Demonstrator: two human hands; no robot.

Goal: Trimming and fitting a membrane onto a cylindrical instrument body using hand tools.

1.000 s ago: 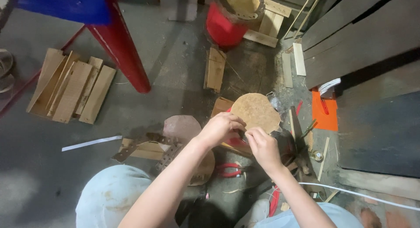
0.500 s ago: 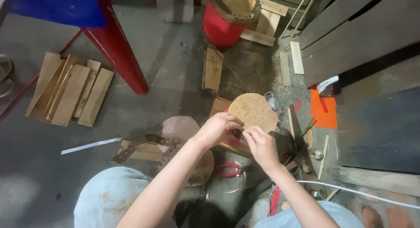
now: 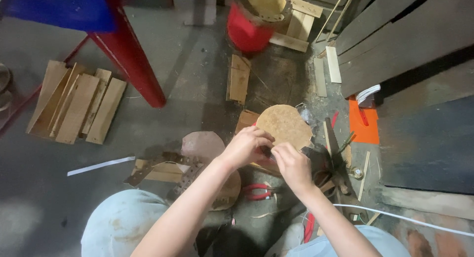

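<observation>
Evidently both hands pinch the near edge of a round tan disc (image 3: pixel 285 125), perhaps leather or pressed fibre: the left hand (image 3: pixel 245 147) and right hand (image 3: pixel 293 165) are closed on it side by side. It looks light, thin and fairly stiff, best held at the rim. Just below the grip lie red-handled pliers (image 3: pixel 257 190); left of it, a second brownish disc (image 3: pixel 201 145) and perforated strips (image 3: pixel 163 163). Beyond it stands a red drum (image 3: pixel 252 25).

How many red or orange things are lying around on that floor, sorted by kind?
Red pliers: 1
Red drum: 1
Red stool leg: 1
Orange sheet: 1
Total: 4
</observation>
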